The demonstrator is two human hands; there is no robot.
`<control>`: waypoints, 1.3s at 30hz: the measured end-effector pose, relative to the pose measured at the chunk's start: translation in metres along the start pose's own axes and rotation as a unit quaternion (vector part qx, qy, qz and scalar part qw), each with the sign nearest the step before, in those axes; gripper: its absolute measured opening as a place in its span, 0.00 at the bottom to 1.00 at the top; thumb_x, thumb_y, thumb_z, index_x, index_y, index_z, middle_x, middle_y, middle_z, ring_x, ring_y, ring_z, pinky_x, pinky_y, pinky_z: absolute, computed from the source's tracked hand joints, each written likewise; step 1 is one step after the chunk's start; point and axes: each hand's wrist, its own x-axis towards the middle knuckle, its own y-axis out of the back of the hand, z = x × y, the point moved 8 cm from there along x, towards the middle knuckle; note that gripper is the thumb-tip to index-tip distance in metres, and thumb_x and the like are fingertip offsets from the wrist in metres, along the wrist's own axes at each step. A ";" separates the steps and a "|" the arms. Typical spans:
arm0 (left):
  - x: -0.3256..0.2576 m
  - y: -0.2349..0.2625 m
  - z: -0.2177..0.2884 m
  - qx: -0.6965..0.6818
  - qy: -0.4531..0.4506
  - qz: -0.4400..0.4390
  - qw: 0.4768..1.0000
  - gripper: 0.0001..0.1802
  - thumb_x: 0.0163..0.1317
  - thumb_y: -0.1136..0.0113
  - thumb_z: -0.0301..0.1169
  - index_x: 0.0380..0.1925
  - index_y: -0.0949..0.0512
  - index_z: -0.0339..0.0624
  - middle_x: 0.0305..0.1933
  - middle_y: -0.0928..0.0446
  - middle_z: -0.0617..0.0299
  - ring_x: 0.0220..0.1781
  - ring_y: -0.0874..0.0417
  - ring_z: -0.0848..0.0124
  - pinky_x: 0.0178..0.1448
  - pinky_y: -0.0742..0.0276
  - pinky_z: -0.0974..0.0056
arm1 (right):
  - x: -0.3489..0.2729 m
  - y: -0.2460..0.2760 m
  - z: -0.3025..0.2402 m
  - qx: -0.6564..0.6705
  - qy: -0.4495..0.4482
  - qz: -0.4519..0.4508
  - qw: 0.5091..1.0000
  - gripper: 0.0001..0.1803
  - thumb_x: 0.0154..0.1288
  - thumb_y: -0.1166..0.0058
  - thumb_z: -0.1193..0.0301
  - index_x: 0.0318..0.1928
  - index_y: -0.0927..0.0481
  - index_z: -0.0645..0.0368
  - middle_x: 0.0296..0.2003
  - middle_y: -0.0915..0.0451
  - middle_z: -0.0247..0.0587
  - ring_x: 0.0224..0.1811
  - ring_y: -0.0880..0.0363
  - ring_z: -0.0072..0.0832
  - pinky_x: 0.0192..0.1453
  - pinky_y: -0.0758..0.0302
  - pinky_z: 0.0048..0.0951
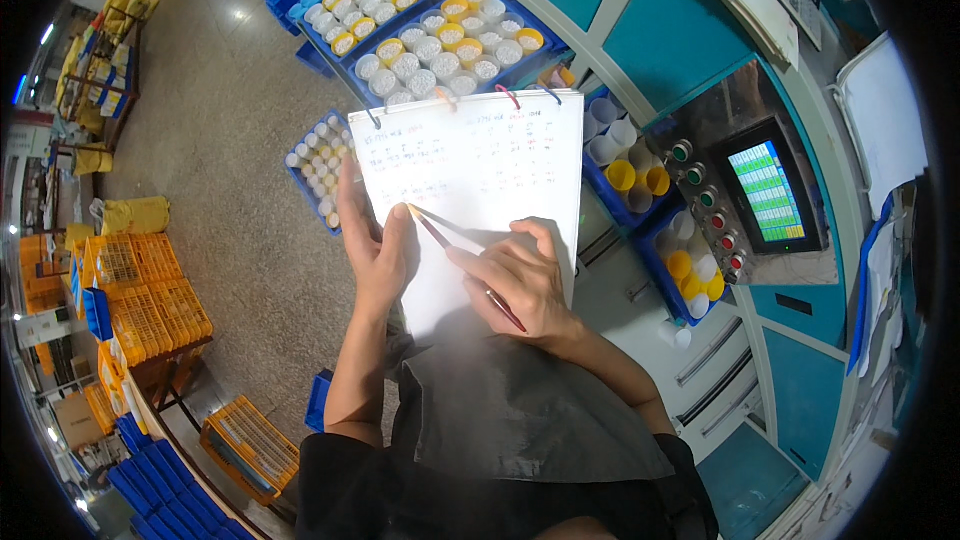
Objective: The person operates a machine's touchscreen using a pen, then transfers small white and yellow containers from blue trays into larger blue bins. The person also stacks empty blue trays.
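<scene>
A white ring-bound notepad [535,190] lies in front of my body, with rows of handwriting in blue and red on its upper half. Its left edge is gripped by my left hand [372,255], the thumb flat on the page and the other fingers mostly hidden behind it. Over the lower right of the page, my right hand [520,285] is closed around a slim dark red pen [506,311]. The pen's pale tip points up and left, right beside my left thumb; whether it touches the paper I cannot tell.
Blue trays of white and yellow cups [445,45] stand beyond the notepad; more cups [622,175] are at its right. A teal machine with a lit screen [768,190] and buttons curves along the right. Orange crates [150,290] and stacked blue bins [170,490] are at left.
</scene>
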 end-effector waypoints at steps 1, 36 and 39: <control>0.000 0.000 0.000 0.000 0.000 0.003 1.000 0.43 0.71 0.43 0.26 0.79 0.55 0.31 0.79 0.43 0.39 0.79 0.38 0.55 0.81 0.45 0.53 | 0.000 0.000 0.000 -0.002 -0.001 -0.001 1.000 0.24 0.57 0.37 0.80 0.56 0.15 0.58 0.27 0.18 0.31 0.33 0.18 0.26 0.67 0.38 0.39; -0.002 0.002 -0.006 0.064 -0.059 0.017 0.996 0.40 0.71 0.43 0.25 0.79 0.49 0.35 0.81 0.45 0.46 0.77 0.36 0.57 0.77 0.38 0.51 | -0.021 -0.014 0.015 0.008 0.026 0.076 0.997 0.21 0.63 0.35 0.65 0.57 0.15 0.50 0.39 0.16 0.34 0.48 0.19 0.29 0.66 0.38 0.50; -0.002 -0.001 -0.007 0.026 -0.054 -0.010 0.998 0.41 0.72 0.44 0.27 0.80 0.53 0.36 0.77 0.41 0.41 0.74 0.32 0.55 0.75 0.33 0.51 | -0.019 -0.006 0.014 0.019 -0.006 0.061 0.998 0.23 0.62 0.34 0.69 0.59 0.16 0.52 0.43 0.15 0.34 0.48 0.18 0.29 0.67 0.38 0.50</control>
